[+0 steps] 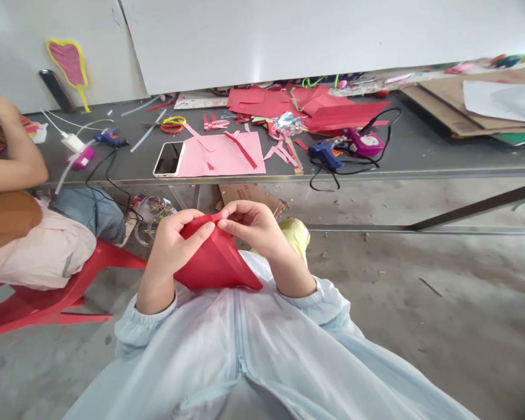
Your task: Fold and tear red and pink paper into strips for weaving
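Note:
A sheet of red paper, bent into a cone-like fold, rests over my lap in front of my pale blue jacket. My left hand grips its left side, fingers curled over the top edge. My right hand pinches the upper edge of the same paper between thumb and fingertips. Both hands meet at the top of the fold, just below the front edge of the grey table.
On the table lie a pink sheet, a phone, red paper scraps, scissors, two blue glue guns with cables, and cardboard. Another person sits on a red chair at left.

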`<state>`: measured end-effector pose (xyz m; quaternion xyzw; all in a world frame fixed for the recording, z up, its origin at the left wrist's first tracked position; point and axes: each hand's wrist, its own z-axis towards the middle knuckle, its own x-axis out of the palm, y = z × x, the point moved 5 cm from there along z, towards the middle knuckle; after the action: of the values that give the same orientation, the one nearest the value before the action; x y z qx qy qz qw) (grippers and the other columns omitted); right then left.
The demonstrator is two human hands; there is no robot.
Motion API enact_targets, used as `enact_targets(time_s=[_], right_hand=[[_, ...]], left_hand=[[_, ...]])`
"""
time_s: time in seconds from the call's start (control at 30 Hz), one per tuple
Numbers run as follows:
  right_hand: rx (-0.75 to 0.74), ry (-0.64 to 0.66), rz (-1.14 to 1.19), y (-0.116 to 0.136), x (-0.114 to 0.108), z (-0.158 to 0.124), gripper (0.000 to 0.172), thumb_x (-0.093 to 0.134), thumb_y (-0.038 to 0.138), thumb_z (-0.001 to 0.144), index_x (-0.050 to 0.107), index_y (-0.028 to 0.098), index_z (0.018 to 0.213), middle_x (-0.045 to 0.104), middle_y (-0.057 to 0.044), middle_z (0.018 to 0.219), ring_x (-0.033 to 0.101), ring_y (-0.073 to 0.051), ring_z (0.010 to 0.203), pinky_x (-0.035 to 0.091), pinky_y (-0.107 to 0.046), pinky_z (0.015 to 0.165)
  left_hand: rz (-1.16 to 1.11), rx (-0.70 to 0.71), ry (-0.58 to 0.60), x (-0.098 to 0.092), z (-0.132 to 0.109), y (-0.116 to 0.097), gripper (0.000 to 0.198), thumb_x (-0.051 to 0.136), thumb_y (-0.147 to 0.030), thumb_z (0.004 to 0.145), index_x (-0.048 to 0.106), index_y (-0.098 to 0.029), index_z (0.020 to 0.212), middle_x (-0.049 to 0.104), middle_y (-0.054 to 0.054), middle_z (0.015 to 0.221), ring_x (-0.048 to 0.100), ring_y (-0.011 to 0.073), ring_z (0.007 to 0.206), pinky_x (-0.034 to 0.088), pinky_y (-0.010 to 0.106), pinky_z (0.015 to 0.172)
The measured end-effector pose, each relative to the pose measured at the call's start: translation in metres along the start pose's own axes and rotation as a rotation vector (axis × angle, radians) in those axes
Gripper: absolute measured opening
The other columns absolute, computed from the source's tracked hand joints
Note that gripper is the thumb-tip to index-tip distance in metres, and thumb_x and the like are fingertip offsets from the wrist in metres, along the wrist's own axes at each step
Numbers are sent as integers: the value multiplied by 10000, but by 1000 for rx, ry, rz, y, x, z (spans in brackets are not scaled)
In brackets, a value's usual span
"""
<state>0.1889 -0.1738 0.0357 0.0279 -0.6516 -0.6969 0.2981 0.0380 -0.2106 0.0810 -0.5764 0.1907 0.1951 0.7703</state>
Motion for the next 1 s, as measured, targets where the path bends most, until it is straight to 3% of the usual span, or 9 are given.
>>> enact_targets(time_s=[0.37,0.63,1.0], right_hand=[[-136,1,-53,4,-1,-1,250,871,359,708,697,189,762,662,1,766,579,-106,710,479,-248,671],[81,36,-1,-5,-1,-2,337,906,400,641,711,172,795,678,4,763,602,-100,682,502,-243,664],[-16,46,79,-8,-1,1,244,872,346,712,699,183,767,667,17,759,596,-82,689,494,-220,664]], left_hand=[[-118,-72,-5,2,0,9,205,690,-385,827,695,-186,780,684,0,713,582,135,652,433,251,597],[-131,-76,-24,1,-1,12,243,701,-412,837,685,-179,768,649,-15,703,548,127,671,417,248,632],[-165,-71,-34,1,-1,16,222,723,-394,826,684,-188,755,633,-29,680,539,112,655,404,241,622]])
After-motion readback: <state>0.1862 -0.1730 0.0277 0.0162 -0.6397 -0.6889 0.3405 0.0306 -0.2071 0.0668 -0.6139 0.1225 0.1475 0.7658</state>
